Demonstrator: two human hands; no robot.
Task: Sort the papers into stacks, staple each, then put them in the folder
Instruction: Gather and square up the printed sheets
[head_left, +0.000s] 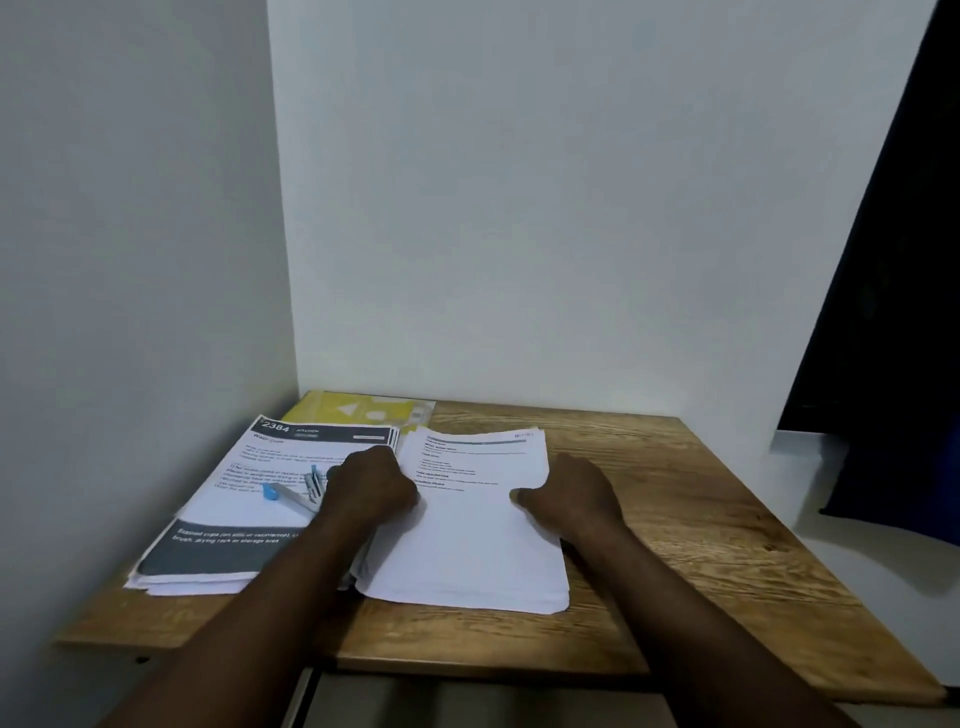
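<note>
Two paper stacks lie side by side on the wooden table (675, 519). The left stack (218, 540) has a dark header reading "2384 KITCHEN", and a blue and silver stapler (296, 491) lies on top of it. The right stack (467, 551) is white with a few lines of print. My left hand (374, 488) is curled over this stack's left edge, close to the stapler. My right hand (576, 493) holds its right edge, with the thumb lying on the top sheet. A yellow folder (358, 410) lies flat behind the stacks, against the wall.
The table stands in a corner, with white walls to the left and behind. A dark curtain (893, 312) hangs at the right, above a white ledge. Bare wood shows to the right of the papers and along the front edge.
</note>
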